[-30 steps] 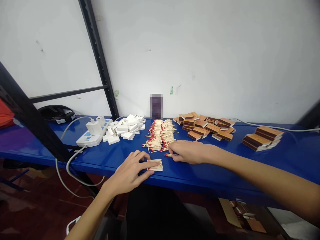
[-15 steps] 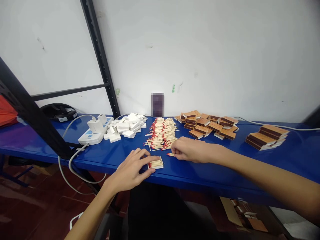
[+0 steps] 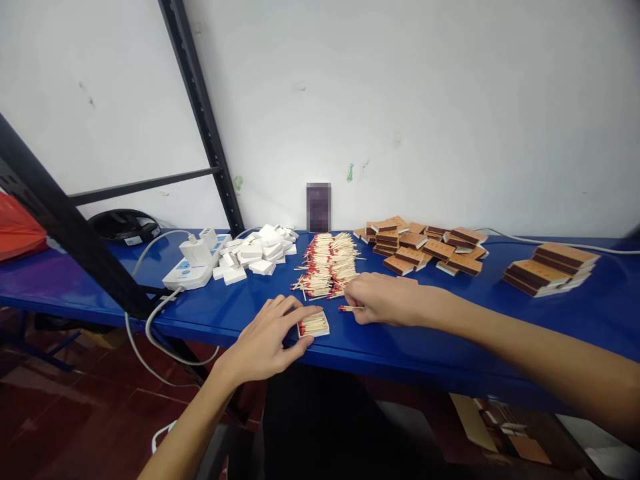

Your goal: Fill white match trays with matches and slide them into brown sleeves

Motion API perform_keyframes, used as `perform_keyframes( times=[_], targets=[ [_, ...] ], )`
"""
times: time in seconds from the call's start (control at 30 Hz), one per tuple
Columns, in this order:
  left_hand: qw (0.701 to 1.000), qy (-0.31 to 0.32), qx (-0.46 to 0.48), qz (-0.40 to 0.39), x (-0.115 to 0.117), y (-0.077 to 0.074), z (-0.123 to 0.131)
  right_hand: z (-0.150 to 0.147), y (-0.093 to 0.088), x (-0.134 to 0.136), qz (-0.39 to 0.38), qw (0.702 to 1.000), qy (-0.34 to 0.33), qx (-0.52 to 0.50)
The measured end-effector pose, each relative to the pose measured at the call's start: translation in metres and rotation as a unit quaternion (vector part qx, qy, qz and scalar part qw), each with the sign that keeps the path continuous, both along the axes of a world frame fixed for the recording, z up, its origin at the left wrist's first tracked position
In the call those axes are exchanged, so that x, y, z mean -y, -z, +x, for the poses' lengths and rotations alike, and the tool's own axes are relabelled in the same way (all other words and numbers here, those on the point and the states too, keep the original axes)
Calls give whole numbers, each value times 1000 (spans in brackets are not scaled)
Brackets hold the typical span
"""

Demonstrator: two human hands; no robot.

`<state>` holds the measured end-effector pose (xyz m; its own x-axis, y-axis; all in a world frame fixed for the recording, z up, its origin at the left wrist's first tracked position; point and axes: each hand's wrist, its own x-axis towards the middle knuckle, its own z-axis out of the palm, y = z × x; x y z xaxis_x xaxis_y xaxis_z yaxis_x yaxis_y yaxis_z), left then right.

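**Match tray held at bench edge; right hand gathering loose matches**

I am looking down at a long blue bench (image 3: 500, 320) running along a white wall (image 3: 425, 100), with black shelf struts (image 3: 200, 113) crossing on the left. On the bench, from the far right, are lying a stack of brown matchbox sleeves (image 3: 550, 267), a wider spread of brown sleeves (image 3: 425, 245), a heap of loose red-tipped matches (image 3: 327, 265), a pile of white inner trays (image 3: 260, 252) and a white power strip (image 3: 193, 270) with its cable hanging off the front edge.

My left hand (image 3: 267, 340) is resting at the front edge, thumb and forefinger closed on the small open tray (image 3: 313, 325), which is lying flat and holding matches. Against the picture half a second back, the tray is sitting in much the same spot and the grip is unchanged.

My right hand (image 3: 385, 299) is lying just right of the tray, fingers curled and pinching a few matches (image 3: 350, 308) whose red heads are pointing left. Compared with the earlier frame, slightly more of their length is showing beyond the fingertips.
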<state>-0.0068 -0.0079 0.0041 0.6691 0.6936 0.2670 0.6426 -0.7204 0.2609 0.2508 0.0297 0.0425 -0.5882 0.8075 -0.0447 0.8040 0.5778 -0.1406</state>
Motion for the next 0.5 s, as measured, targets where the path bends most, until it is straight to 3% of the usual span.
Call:
perform_keyframes(
  times=[0.3,0.5],
  targets=[
    [995,-32,90,-39,-3,7,-1,-30,-22,10,-44,993,-95,-61],
    [994,-37,98,-28,-4,9,-1,-49,-22,15,-72,987,-141,-41]
  ],
)
